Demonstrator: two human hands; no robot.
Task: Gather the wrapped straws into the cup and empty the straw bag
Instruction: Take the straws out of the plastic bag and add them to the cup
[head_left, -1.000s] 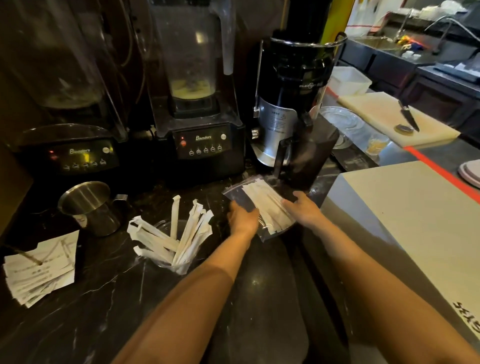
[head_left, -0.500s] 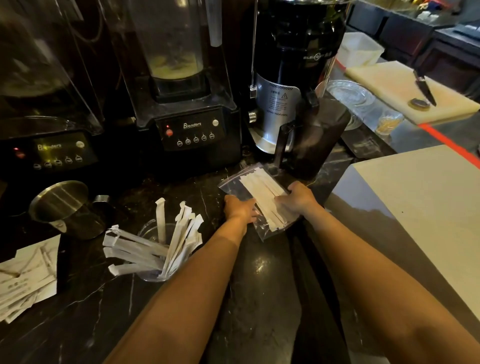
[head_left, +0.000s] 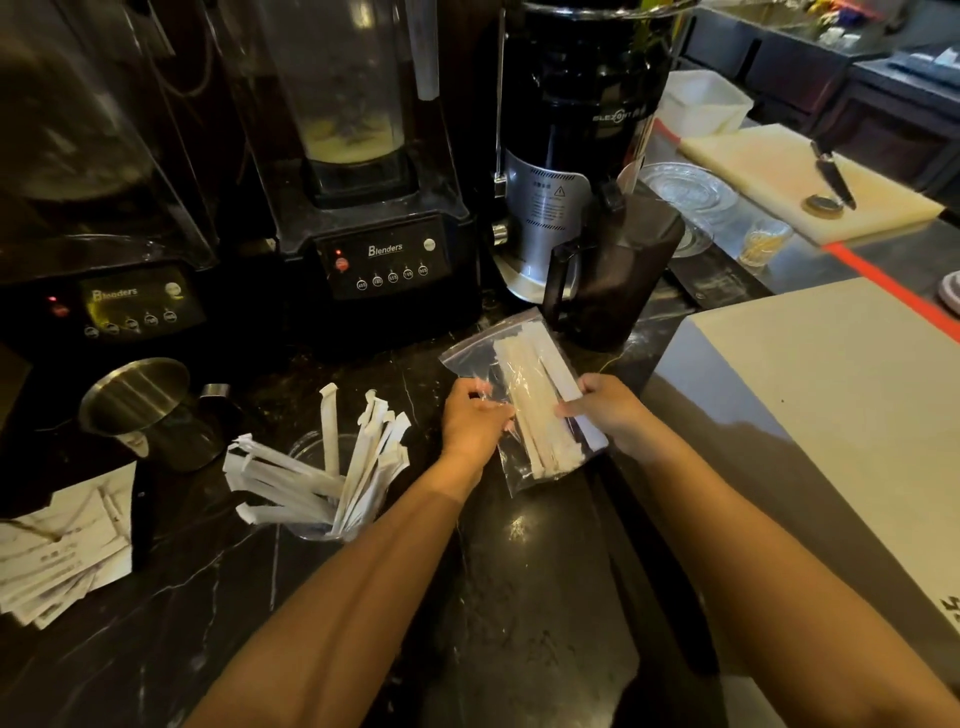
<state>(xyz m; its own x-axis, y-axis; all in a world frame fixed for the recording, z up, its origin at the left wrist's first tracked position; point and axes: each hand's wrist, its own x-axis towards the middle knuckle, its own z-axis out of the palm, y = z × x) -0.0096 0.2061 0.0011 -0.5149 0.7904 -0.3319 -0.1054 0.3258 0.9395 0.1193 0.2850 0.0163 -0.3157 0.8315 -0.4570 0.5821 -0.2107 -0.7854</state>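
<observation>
straw bag (head_left: 524, 400) pinched between left hand (head_left: 474, 420), right hand (head_left: 610, 413)

Two blenders (head_left: 374, 249), one cup (head_left: 317, 488) (straws uncountable).

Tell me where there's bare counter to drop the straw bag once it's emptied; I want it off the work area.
The dark counter lies bare between the two forearms, below the straw bag. The pale board on the right is bare too. It is crowded leftward: the cup of wrapped straws, the steel jug, the paper slips.
</observation>
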